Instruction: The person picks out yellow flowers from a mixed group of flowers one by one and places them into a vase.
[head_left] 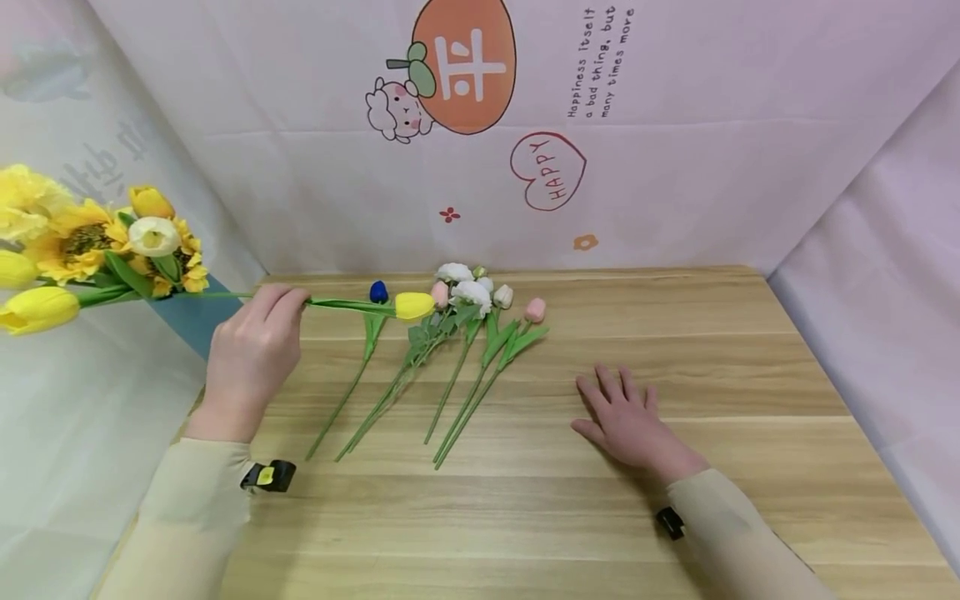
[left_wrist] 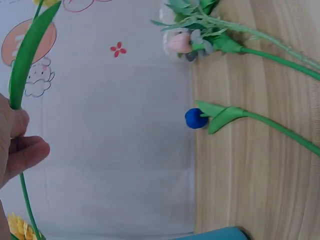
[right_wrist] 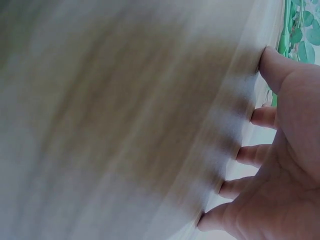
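Observation:
My left hand (head_left: pixel 255 350) pinches the thin green stem of a yellow tulip (head_left: pixel 414 306), held sideways above the table's left side with its bloom to the right. In the left wrist view, thumb and fingers close on the stem just below a long green leaf (left_wrist: pixel 31 55). Left of that hand is a bunch of yellow flowers with a sunflower (head_left: pixel 84 240), a white tulip (head_left: pixel 154 237) and several yellow tulips, over a blue vase (head_left: pixel 191 321) partly hidden by the hand. My right hand (head_left: pixel 630 421) rests on the tabletop, fingers spread, holding nothing.
On the wooden table (head_left: pixel 525 517) lie a blue tulip (head_left: pixel 378 292), white blooms (head_left: pixel 472 296) with leafy stems, a white tulip (head_left: pixel 503 296) and a pink tulip (head_left: pixel 536 311). A printed white cloth (head_left: pixel 675 183) stands behind the table's back edge.

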